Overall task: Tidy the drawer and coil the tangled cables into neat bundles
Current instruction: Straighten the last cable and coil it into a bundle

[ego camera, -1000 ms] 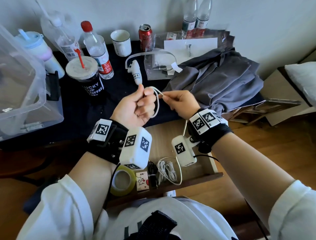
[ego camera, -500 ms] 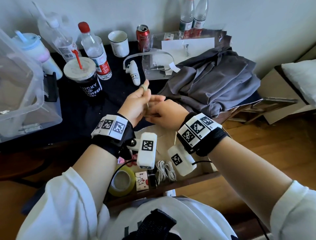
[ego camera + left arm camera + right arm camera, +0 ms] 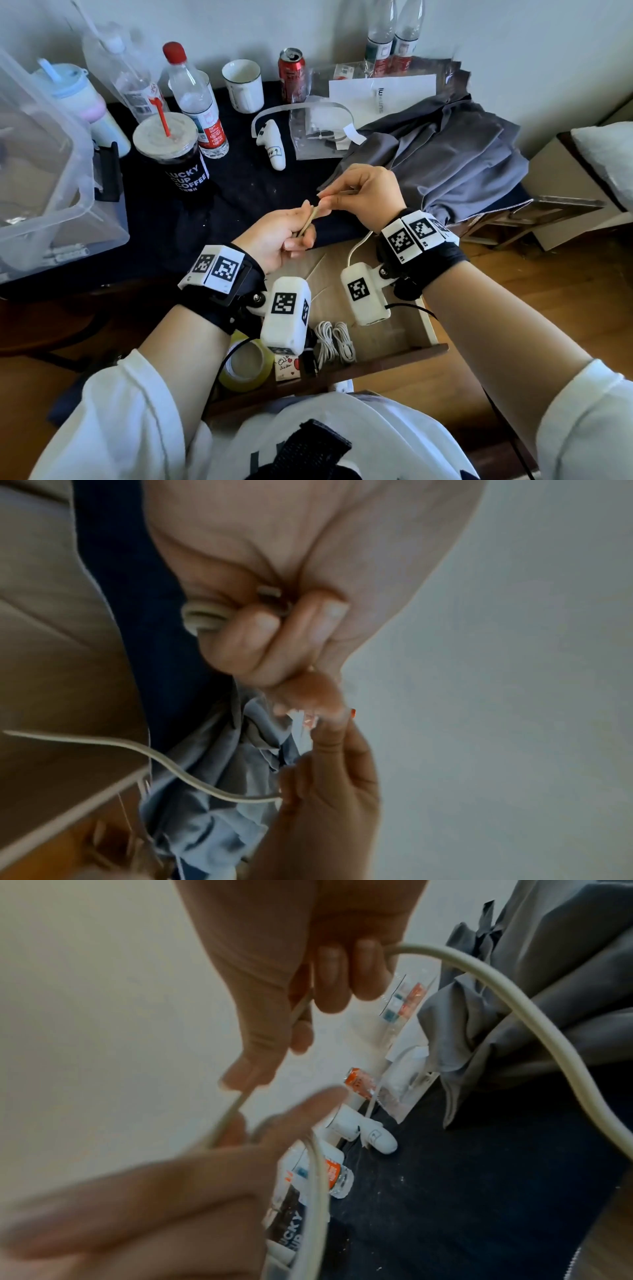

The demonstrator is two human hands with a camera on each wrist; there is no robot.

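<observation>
Fingers of both hands pinch the cable (image 3: pixel 310 219); only the left-wrist view shows its coiled loops.

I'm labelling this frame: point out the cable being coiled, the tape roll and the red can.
cable (image 3: pixel 534 1020): right wrist view, on the thick loop.
tape roll (image 3: pixel 244 377): head view, on its yellow rim, in the drawer.
red can (image 3: pixel 292 77): head view, on its side.

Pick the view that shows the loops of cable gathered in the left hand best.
Left wrist view: the coiled loops sit edge-on in the left hand, under its curled fingers. The head view shows only a short cable stretch between both hands; the right wrist view shows blurred strands leaving that grip.
</observation>
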